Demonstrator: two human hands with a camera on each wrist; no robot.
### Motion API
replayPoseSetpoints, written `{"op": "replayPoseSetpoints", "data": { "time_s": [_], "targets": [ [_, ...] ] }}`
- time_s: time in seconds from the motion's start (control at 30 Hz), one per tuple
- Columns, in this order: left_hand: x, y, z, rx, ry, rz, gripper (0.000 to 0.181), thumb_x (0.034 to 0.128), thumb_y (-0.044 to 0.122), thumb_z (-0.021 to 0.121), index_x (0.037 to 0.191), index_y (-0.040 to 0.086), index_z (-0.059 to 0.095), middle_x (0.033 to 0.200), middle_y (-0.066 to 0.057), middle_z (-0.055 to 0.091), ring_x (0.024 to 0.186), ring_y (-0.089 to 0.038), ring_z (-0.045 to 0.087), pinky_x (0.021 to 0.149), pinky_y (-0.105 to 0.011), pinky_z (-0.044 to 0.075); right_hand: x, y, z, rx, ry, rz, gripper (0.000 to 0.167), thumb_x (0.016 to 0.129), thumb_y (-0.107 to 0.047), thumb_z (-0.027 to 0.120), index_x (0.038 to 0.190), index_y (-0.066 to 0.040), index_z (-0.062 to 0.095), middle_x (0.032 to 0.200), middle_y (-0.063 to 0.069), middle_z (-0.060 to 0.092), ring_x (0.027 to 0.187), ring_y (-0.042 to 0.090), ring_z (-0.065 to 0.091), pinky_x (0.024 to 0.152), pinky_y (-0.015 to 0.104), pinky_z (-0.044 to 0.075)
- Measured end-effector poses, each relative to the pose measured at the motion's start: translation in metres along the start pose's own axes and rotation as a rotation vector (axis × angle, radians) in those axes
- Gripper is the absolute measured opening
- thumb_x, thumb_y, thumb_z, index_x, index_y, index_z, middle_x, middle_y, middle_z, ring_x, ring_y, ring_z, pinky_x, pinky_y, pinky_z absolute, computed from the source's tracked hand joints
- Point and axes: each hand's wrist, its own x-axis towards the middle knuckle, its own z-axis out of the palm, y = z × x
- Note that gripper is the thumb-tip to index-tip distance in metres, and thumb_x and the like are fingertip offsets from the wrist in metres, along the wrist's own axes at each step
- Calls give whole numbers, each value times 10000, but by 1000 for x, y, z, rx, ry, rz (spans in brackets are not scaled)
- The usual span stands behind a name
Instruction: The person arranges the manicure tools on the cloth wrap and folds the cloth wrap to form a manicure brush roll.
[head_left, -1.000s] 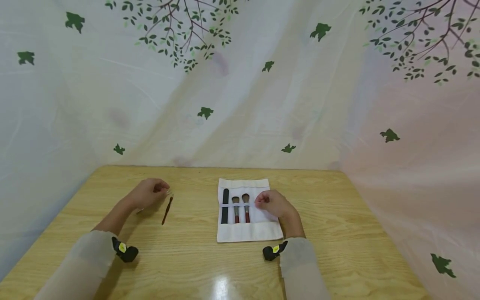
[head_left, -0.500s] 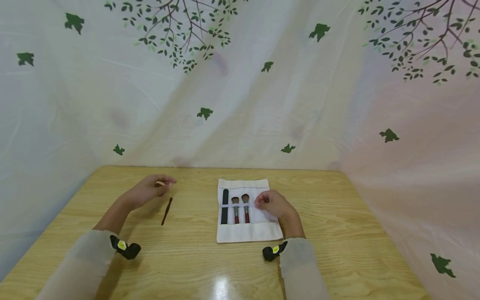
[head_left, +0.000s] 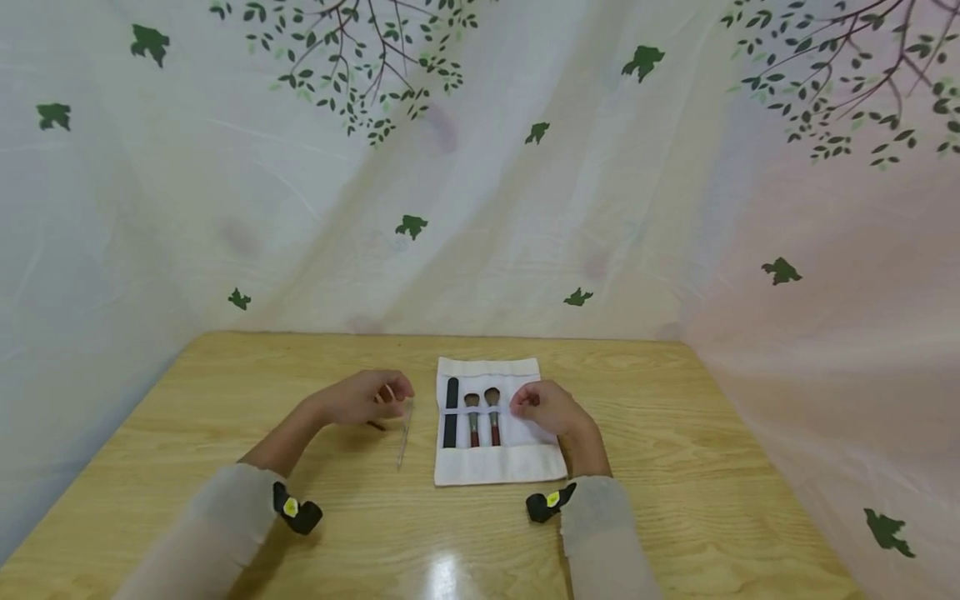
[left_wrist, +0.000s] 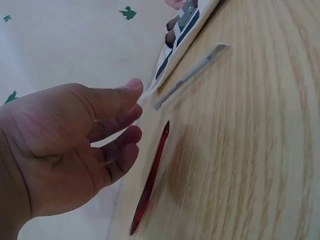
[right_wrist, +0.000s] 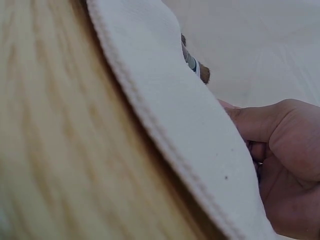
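My left hand (head_left: 367, 398) pinches one end of a thin silver-and-clear stick (head_left: 405, 437) between thumb and fingertip. The stick slants down left of a white fabric brush roll (head_left: 491, 475); in the left wrist view its far end looks flat and slanted. A slender dark red tool (left_wrist: 150, 182) lies on the table beneath this hand, mostly hidden in the head view. My right hand (head_left: 551, 408) has its fingers curled at the right part of the roll, gripping it near its elastic strap (head_left: 457, 410); the exact spot is hidden by the fingers.
The roll lies unrolled with a black flat file-like strip (head_left: 451, 412) and two red-handled makeup brushes (head_left: 472, 417) under its strap. A wooden table (head_left: 675, 500) carries everything. A pale cloth backdrop (head_left: 480, 208) with printed leaves rises behind its far edge.
My left hand has moved right and toward the roll, carrying the thin stick, and now covers much of the red tool. My right hand has stayed at the roll.
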Motion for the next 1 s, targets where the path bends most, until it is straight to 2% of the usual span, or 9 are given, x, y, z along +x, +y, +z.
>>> {"op": "replayPoseSetpoints", "data": {
  "time_s": [0.1, 0.23, 0.37, 0.5, 0.63, 0.77, 0.87, 1.0],
  "targets": [
    [8, 7, 9, 67, -6, -7, 198, 1005, 146, 677, 1184, 65, 653, 1037, -11, 660, 943, -158, 632, 813, -338, 540, 0, 0, 0, 2, 10, 1, 68, 968, -1, 666, 929, -28, 714, 835, 9, 636, 796, 157, 554, 761, 311, 466],
    [17, 10, 20, 76, 16, -33, 123, 976, 178, 724, 1057, 102, 671, 922, 24, 653, 819, -121, 609, 694, -290, 531, -1, 0, -1, -8, 16, 7, 69, 968, -4, 666, 933, -34, 718, 846, 13, 643, 808, 158, 558, 768, 303, 468],
    [24, 13, 32, 85, 34, -64, 155, 952, 247, 757, 925, 133, 656, 823, 46, 633, 747, -106, 568, 667, -280, 493, -2, 1, -1, -12, 17, 13, 87, 977, -6, 656, 934, -50, 717, 860, 18, 650, 816, 164, 563, 768, 304, 475],
    [29, 15, 39, 111, 58, -99, 234, 932, 318, 777, 862, 139, 643, 783, 52, 622, 720, -110, 550, 667, -292, 474, -1, 2, 0, 0, 15, 17, 90, 979, -2, 651, 937, -49, 716, 861, 20, 648, 816, 167, 561, 767, 310, 473],
    [30, 15, 43, 120, 76, -123, 254, 918, 324, 792, 854, 129, 642, 779, 42, 617, 715, -119, 548, 667, -307, 473, -1, 2, 1, 10, 13, 21, 84, 981, -10, 652, 942, -49, 716, 861, 17, 646, 815, 162, 559, 769, 304, 470],
    [29, 15, 43, 114, 79, -132, 189, 927, 262, 783, 880, 128, 658, 793, 36, 617, 730, -122, 551, 681, -307, 477, -1, 1, 1, 13, 19, 39, 84, 979, -20, 660, 934, -63, 716, 857, 14, 642, 815, 166, 557, 768, 308, 466],
    [27, 16, 42, 114, 85, -125, 145, 927, 206, 772, 890, 116, 665, 798, 29, 619, 738, -121, 558, 688, -306, 484, -1, 0, 0, 7, 23, 41, 86, 979, -16, 656, 932, -60, 714, 855, 15, 642, 815, 168, 559, 768, 317, 468],
    [23, 20, 41, 122, 96, -146, 153, 900, 203, 801, 858, 118, 680, 773, 39, 629, 721, -113, 573, 678, -301, 497, -1, -2, 0, 6, 21, 41, 79, 977, -19, 659, 938, -55, 716, 858, 14, 646, 818, 166, 561, 772, 319, 468]
  ]
}}
